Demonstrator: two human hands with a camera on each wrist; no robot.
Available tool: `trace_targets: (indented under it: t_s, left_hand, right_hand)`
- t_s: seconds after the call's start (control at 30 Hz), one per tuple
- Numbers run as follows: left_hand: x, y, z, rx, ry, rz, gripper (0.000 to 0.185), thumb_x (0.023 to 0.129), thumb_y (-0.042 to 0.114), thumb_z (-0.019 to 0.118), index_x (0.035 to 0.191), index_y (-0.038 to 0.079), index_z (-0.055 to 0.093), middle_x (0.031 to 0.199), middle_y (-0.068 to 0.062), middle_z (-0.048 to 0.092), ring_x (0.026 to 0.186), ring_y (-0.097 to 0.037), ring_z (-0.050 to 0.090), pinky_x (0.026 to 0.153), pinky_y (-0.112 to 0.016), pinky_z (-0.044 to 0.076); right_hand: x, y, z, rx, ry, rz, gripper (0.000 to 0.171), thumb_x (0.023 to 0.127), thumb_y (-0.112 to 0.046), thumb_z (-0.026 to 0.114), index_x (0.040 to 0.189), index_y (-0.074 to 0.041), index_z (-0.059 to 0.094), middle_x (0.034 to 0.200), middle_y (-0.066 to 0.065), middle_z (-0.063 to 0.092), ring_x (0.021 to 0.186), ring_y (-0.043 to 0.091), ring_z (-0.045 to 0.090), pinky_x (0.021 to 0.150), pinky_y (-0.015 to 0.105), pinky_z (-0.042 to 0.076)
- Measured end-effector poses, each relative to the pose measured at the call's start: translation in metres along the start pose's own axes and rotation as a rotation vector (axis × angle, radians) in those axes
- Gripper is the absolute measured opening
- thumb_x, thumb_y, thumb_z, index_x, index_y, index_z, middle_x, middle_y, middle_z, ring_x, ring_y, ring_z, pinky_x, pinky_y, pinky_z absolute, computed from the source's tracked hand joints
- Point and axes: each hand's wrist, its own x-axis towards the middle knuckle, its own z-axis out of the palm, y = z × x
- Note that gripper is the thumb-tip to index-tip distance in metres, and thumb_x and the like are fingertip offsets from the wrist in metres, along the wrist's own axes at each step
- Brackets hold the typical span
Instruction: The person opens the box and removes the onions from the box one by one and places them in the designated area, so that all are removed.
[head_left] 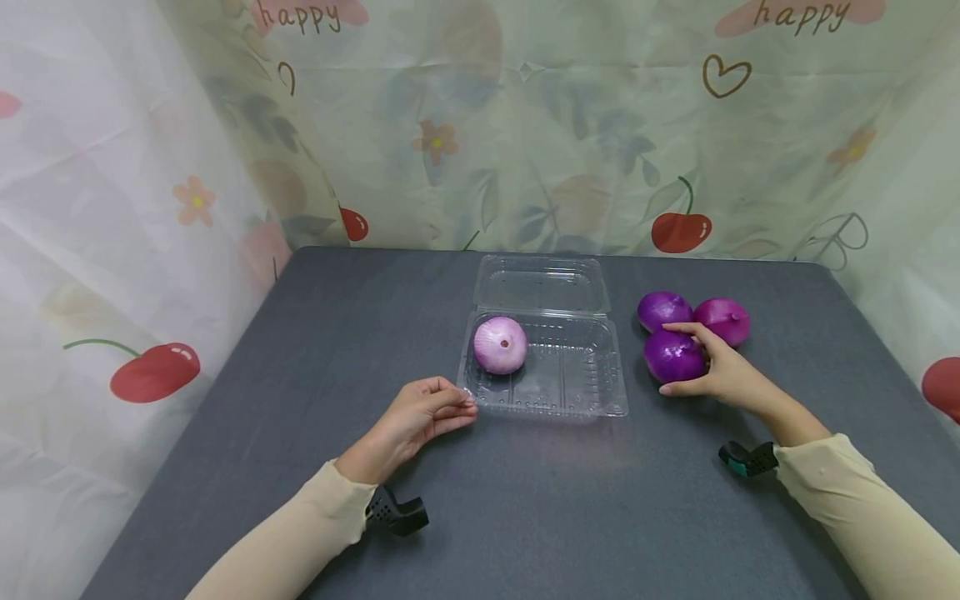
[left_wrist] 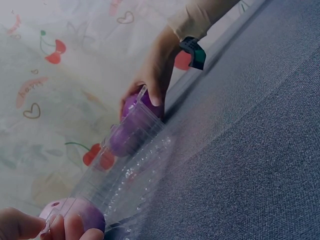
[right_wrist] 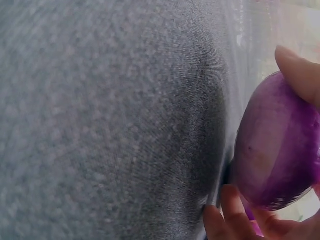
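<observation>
1. Onion (head_left: 673, 356), the nearest of three purple ones, is sitting on the table (head_left: 300, 350) right of the clear tray (head_left: 570, 400); the right hand (head_left: 720, 371) is clasping it.
2. It is looking firm, round and smooth-skinned, probably slippery; wrapping fingers around its widest part seems safest.
3. The left hand (head_left: 420, 414) is pinching the tray's near-left corner, beside a paler onion (head_left: 500, 344).

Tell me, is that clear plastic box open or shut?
Open. The clear plastic box has its lid folded back flat on the table behind it, and one pale onion sits uncovered in the tray's left end.
</observation>
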Motion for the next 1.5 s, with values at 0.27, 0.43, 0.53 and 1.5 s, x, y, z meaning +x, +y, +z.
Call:
trace_targets:
  t_s: [0.27,0.43,0.53,1.5]
  left_hand:
    - [0.0000,-0.0004,-0.0007,0.007,-0.009,0.002,0.003,0.093,-0.003,0.058,0.092,-0.006,0.057,0.080,-0.010,0.069,0.079,-0.017,0.070,0.081,-0.034,0.060]
    - [0.0005,-0.0006,-0.0005,0.007,-0.005,-0.001,0.004,0.092,-0.003,0.057,0.091,-0.007,0.056,0.080,-0.009,0.069,0.078,-0.017,0.070,0.082,-0.034,0.060]
    - [0.0005,-0.0009,-0.0002,-0.001,-0.001,0.004,0.004,0.092,-0.004,0.057,0.089,-0.006,0.057,0.080,-0.010,0.069,0.078,-0.017,0.070,0.081,-0.034,0.060]
    - [0.0002,0.0001,-0.0003,0.007,-0.008,0.004,0.006,0.093,-0.003,0.058,0.087,-0.003,0.059,0.080,-0.010,0.069,0.079,-0.017,0.070,0.082,-0.035,0.060]
  right_hand:
    - [0.0004,0.0007,0.0011,-0.015,-0.020,-0.011,0.089,0.073,-0.020,0.086,0.144,-0.009,0.034,0.135,0.028,0.038,0.120,0.041,0.044,0.095,0.058,0.046]
    - [0.0008,0.0022,0.0012,-0.021,-0.030,0.000,0.090,0.072,-0.021,0.086,0.144,-0.009,0.034,0.137,0.028,0.036,0.120,0.043,0.042,0.095,0.059,0.045]
    - [0.0013,0.0025,0.0014,-0.022,-0.036,0.000,0.089,0.072,-0.022,0.086,0.144,-0.009,0.034,0.136,0.028,0.036,0.120,0.043,0.043,0.094,0.058,0.046]
    - [0.0024,0.0058,0.0006,-0.004,-0.059,-0.019,0.090,0.073,-0.019,0.085,0.145,-0.011,0.032,0.134,0.028,0.039,0.120,0.042,0.043,0.093,0.053,0.048]
